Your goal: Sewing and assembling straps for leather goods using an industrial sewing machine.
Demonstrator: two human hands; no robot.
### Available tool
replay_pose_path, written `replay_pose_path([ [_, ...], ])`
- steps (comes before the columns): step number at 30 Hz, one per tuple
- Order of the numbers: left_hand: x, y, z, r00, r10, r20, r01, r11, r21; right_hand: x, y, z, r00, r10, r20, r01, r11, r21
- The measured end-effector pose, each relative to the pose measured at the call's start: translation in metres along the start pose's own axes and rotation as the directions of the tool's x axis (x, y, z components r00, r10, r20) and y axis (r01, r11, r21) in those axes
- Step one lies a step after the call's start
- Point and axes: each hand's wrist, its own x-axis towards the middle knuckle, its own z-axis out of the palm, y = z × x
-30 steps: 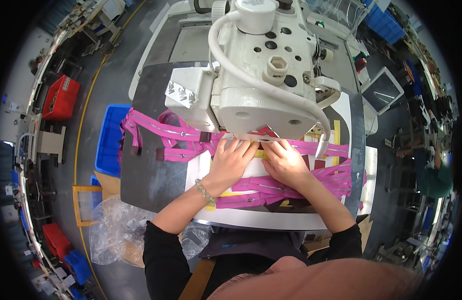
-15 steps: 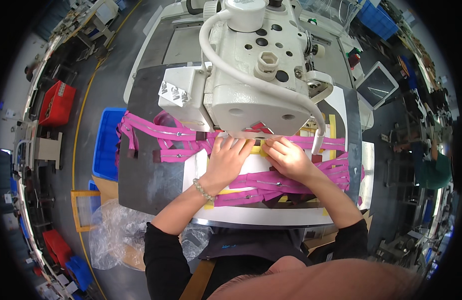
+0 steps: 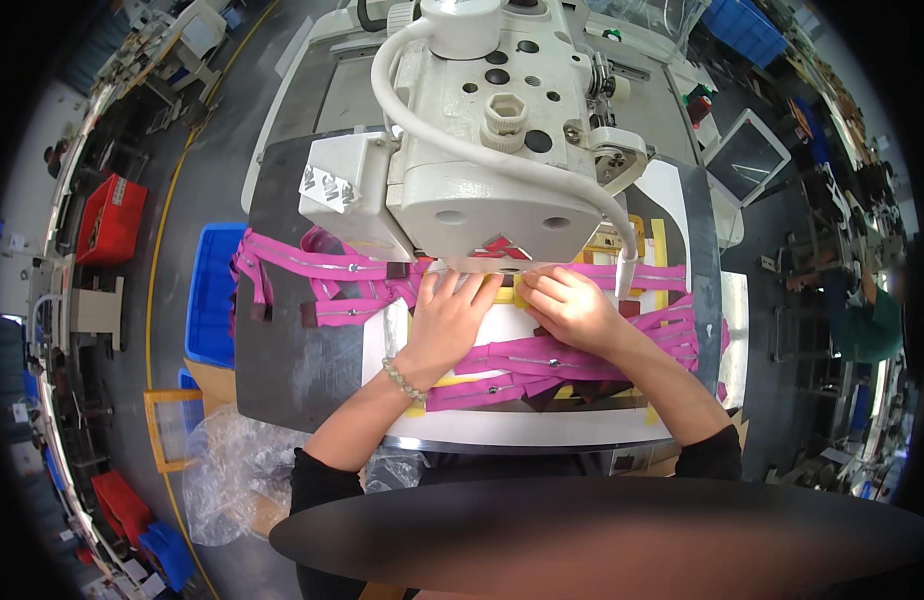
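Note:
Below the head of a white industrial sewing machine [image 3: 492, 210], both my hands work at a magenta zipper strip [image 3: 632, 277] running left to right. My left hand [image 3: 444, 325], with a beaded bracelet at the wrist, lies fairly flat with fingers stretched toward the strip. Curled fingers and thumb bring my right hand [image 3: 572, 310] together at the strip, beside a yellow piece [image 3: 504, 295]. The fingertips are partly hidden by the machine head. More magenta zippers [image 3: 542, 362] are heaped nearer me, under my right forearm; others [image 3: 317, 262] trail off left.
A blue bin [image 3: 214, 290] stands left of the dark table [image 3: 282, 370]. Clear plastic wrap [image 3: 222, 470] and a yellow frame [image 3: 167, 430] lie lower left. At right are a screen [image 3: 747, 155] and a person in green [image 3: 872, 325]. A dark blurred shape covers the lower edge.
The view has shifted slightly, so the machine appears a little further left and lower. A dark blur now covers more of the lower edge. My hands keep nearly the same place.

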Motion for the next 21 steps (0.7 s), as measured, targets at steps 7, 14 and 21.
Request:
replay_pose_path([
  [7, -0.0003, 0.0016, -0.0033, 0.999, -0.018, 0.036, 0.019, 0.999, -0.037, -0.0017, -0.0007, -0.0003, 1.0, -0.009, -0.022, 0.008, 1.0, -0.03],
  [14, 0.0007, 0.0013, -0.0035, 0.998, 0.001, 0.055, 0.001, 0.999, -0.034, -0.0055, -0.0008, 0.0032, 0.999, 0.004, -0.039, -0.006, 0.998, -0.059],
  [21, 0.0025, -0.0009, -0.007, 0.999, 0.005, 0.036, -0.003, 0.999, -0.039, -0.008, 0.0027, 0.0044, 1.0, 0.016, -0.018, -0.017, 1.0, -0.025],
])
